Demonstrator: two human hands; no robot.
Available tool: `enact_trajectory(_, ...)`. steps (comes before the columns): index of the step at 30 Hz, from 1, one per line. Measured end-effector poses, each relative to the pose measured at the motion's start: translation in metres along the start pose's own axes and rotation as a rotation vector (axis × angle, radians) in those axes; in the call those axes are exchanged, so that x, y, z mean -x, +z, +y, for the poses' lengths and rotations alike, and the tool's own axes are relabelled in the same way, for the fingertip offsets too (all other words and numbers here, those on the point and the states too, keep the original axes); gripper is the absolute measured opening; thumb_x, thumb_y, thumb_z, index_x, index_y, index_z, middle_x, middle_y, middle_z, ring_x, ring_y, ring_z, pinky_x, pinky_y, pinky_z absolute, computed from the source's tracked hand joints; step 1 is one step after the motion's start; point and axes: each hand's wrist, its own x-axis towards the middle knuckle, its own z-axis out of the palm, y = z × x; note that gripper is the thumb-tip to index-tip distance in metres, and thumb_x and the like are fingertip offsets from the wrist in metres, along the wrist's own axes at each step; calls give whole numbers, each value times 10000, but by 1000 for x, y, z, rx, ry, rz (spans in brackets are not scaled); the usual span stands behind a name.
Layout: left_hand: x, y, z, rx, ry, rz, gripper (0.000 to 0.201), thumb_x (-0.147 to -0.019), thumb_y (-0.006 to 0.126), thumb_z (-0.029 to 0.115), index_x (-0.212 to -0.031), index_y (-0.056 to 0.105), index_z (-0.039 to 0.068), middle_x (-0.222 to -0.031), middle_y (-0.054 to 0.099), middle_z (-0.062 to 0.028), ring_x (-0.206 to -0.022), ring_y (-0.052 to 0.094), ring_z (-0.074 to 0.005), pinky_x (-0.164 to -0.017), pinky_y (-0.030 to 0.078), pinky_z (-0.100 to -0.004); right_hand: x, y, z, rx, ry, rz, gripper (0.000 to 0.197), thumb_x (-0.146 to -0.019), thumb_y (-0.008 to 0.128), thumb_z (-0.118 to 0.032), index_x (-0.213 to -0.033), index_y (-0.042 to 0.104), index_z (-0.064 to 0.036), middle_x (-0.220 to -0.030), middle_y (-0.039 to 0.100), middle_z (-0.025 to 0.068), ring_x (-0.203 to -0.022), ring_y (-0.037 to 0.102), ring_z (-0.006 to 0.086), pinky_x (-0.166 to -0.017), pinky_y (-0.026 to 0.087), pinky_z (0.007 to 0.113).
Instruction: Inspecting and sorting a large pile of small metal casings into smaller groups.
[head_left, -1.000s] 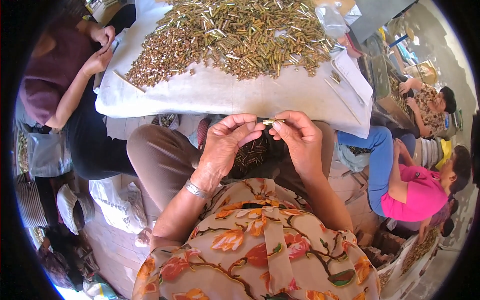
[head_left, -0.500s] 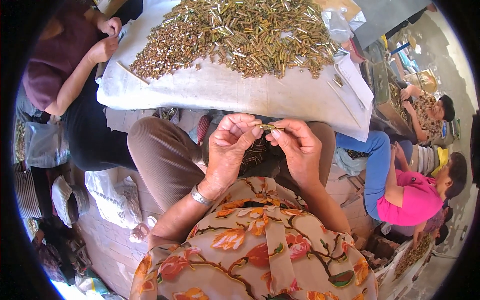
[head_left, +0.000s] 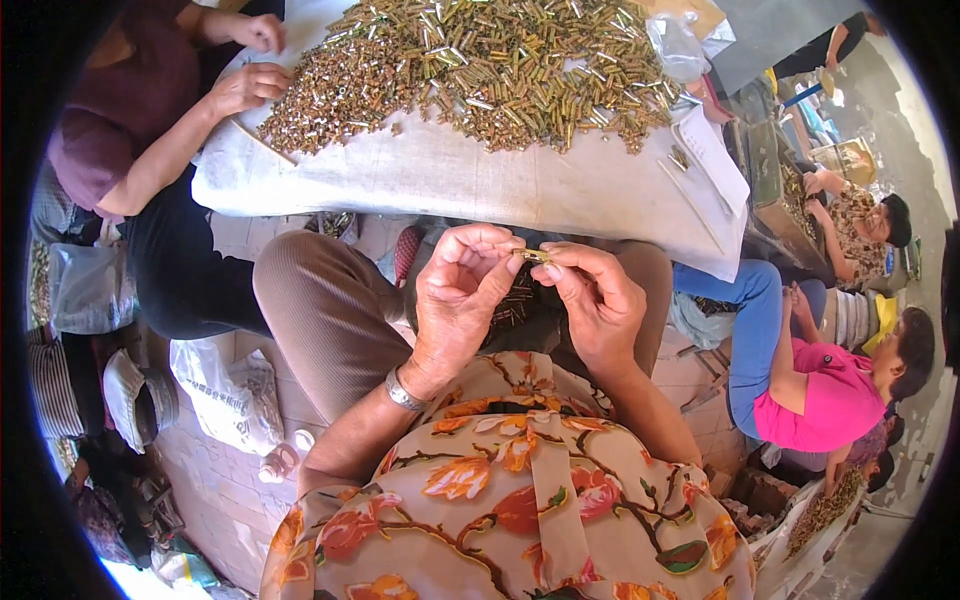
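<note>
Over my lap, both hands meet at a small brass-coloured metal cylinder [head_left: 533, 256], too small to tell its exact kind. My left hand [head_left: 458, 295] pinches its left end between thumb and forefinger. The fingertips of my right hand [head_left: 603, 300] close on the right end. Beneath them, a dark container [head_left: 518, 303] between my knees holds similar metal pieces, partly hidden by my hands. Ahead on the white-covered table [head_left: 420, 180] lies a big heap of longer brass-coloured cylinders [head_left: 540, 75], with shorter metal nuts or rings [head_left: 335, 100] heaped at its left.
At the left, a co-worker's hands [head_left: 255, 85] reach to the heap. A thin stick [head_left: 262, 143] lies at the table's left edge, another [head_left: 690, 205] at the right beside a white paper [head_left: 710, 150]. White plastic bags [head_left: 225, 395] stand on the floor. A person in pink [head_left: 820, 395] sits at right.
My right fingers have shifted slightly left along the metal cylinder, closer to my left hand. The co-worker at the left has moved both hands right, toward the heap.
</note>
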Motion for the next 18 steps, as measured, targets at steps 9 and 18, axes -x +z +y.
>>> enact_trajectory(9,1,3,-1,6,49,-5,215,-871,589,-67,-1060,526,12,-1023,611,-54,-961,583,-86,-874,469,-227,-1,-2,3,374,-353,18,170,-802,657,67,-958,631,6,-946,682,166,-887,685,222,-762,556,286)
enact_trajectory(18,3,0,0,-74,59,-58,221,-859,576,-103,-1048,518,-4,-1026,602,-69,-984,588,-102,-880,478,-234,0,-6,4,392,-388,7,201,-759,689,85,-937,638,9,-944,685,171,-899,685,242,-771,561,298)
